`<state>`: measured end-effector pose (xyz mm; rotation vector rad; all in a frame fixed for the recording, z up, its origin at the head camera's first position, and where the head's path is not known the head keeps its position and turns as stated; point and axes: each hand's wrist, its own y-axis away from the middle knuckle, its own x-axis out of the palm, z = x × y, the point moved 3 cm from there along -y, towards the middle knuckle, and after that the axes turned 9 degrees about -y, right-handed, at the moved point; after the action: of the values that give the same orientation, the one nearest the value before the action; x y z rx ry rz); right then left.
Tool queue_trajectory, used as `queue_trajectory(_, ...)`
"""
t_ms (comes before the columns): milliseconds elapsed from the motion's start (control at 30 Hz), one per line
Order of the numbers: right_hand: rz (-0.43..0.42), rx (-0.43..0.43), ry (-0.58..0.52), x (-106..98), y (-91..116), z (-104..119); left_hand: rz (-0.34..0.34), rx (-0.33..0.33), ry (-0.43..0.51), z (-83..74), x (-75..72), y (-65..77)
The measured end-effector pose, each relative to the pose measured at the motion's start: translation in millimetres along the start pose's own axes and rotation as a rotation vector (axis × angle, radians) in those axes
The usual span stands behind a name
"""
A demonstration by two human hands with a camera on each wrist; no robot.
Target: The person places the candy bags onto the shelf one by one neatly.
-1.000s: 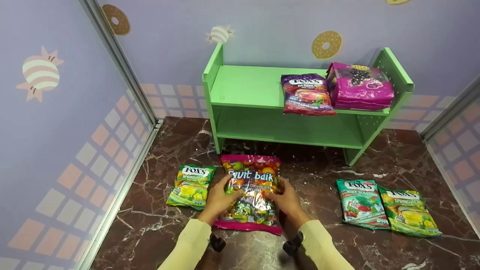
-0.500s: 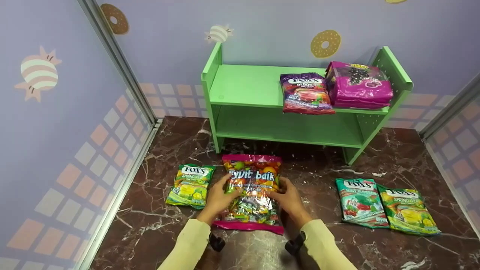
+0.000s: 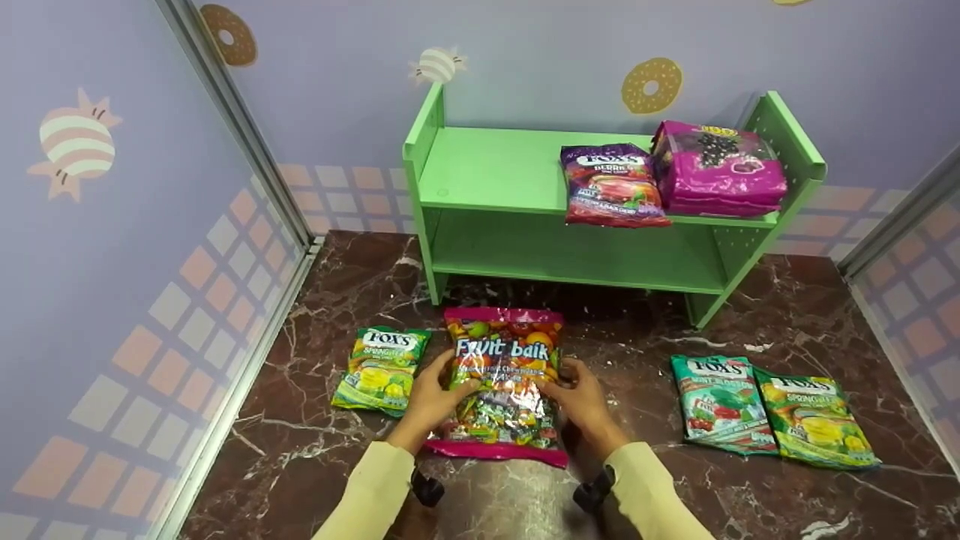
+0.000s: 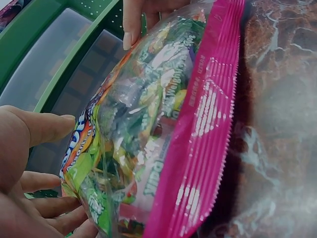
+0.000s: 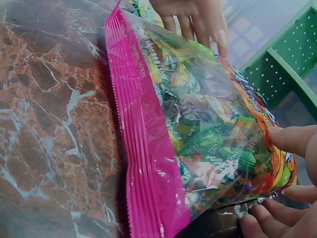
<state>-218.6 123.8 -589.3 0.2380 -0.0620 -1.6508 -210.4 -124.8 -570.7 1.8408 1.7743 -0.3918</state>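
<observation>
A large clear candy bag labelled "Fruit baik", with magenta ends and wrapped sweets inside, lies on the dark marbled surface in front of the shelf. My left hand is at its left side, fingers spread and relaxed. In the left wrist view, the thumb reaches the bag's printed edge. At the right side is my right hand. Its thumb touches the bag in the right wrist view, and the other fingers lie loosely along the edge. Close to my left hand lies a yellow-green Fox's candy bag.
A green two-tier shelf stands behind. On its top right are a purple Fox's Berries bag and a bulky magenta pack. A teal Fox's bag and another yellow-green one lie at right. Walls enclose both sides.
My left hand has shifted slightly left and its fingers have loosened from the bag's side. The right hand has eased slightly outward. The Fruit baik bag stays nearly in place.
</observation>
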Motion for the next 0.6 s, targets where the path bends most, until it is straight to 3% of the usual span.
queue_trajectory(600, 0.004, 0.042, 0.064, 1, 6, 0, -0.014, -0.038, -0.011, 14.8, -0.3, 3.5)
